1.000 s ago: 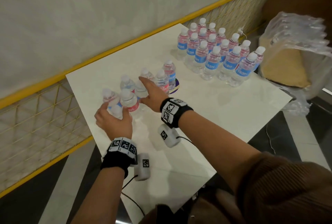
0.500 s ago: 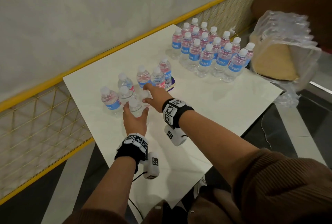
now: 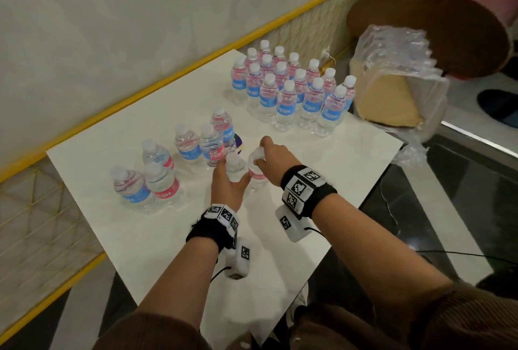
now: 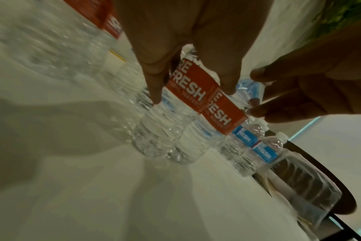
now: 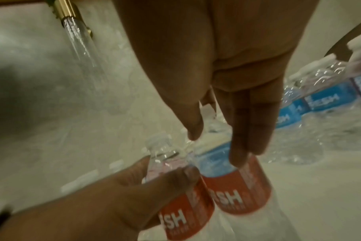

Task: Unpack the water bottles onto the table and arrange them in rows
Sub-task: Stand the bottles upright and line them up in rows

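- On the white desk (image 3: 322,170) the big block of water bottles (image 3: 291,89) stands in tidy rows at the far end, and a loose group of six bottles (image 3: 179,164) stands nearer, at my left.
- I hold two red-label bottles between these groups, side by side and touching; I judge they should go down together, upright, bases flat, in line with the loose group so a row begins.
- I should let go only when both stand firm, because the thin plastic gives easily.
- My left hand (image 3: 228,187) is curled around the neck and shoulder of the left bottle (image 3: 235,167), thumb on one side and fingers on the other.
- My right hand (image 3: 273,160) comes from above, fingers pointing down, gripping the right bottle (image 3: 257,171) near its cap.
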### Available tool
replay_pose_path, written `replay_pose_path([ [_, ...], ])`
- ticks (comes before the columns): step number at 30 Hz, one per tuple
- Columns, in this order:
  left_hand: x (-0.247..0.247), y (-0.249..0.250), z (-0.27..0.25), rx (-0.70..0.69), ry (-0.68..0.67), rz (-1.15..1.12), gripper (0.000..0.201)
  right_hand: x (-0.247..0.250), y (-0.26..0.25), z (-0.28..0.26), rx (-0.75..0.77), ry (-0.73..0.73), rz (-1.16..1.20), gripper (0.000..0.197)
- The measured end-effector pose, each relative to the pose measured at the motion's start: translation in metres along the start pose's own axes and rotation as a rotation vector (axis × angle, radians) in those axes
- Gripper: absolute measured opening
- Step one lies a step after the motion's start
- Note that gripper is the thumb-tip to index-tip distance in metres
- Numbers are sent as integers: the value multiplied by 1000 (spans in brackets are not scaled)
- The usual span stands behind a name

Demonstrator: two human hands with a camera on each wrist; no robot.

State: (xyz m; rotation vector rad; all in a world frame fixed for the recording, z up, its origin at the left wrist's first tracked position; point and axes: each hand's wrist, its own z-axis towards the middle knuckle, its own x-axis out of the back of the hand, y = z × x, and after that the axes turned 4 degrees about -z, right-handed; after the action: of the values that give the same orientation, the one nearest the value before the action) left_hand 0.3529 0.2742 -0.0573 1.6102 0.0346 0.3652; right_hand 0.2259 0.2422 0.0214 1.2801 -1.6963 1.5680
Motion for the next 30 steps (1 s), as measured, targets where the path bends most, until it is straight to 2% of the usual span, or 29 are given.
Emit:
replay_pose_path([
  [4, -35, 7, 18, -29, -103, 2, 67, 22, 31, 9, -83, -2, -51, 32],
  [9, -78, 13, 47, 3, -147, 46, 69, 38, 61, 24, -147, 69, 57, 32],
  [16, -136, 29, 84, -3, -211, 56, 74, 60, 111, 50, -192, 116, 163, 48],
  [20, -164, 40, 95, 3, -266, 1, 73, 72, 139, 59, -224, 198, 215, 52],
  [24, -175, 36, 106, 73, -333, 84, 78, 93, 160, 70, -218, 124, 158, 58],
  [27, -176, 24, 115, 101, -326, 253, 64, 104, 172, 73, -165, 49, 168, 67],
  [30, -183, 16, 122, 104, -263, 256, 54, 103, 182, 76, -151, 75, 238, 69],
])
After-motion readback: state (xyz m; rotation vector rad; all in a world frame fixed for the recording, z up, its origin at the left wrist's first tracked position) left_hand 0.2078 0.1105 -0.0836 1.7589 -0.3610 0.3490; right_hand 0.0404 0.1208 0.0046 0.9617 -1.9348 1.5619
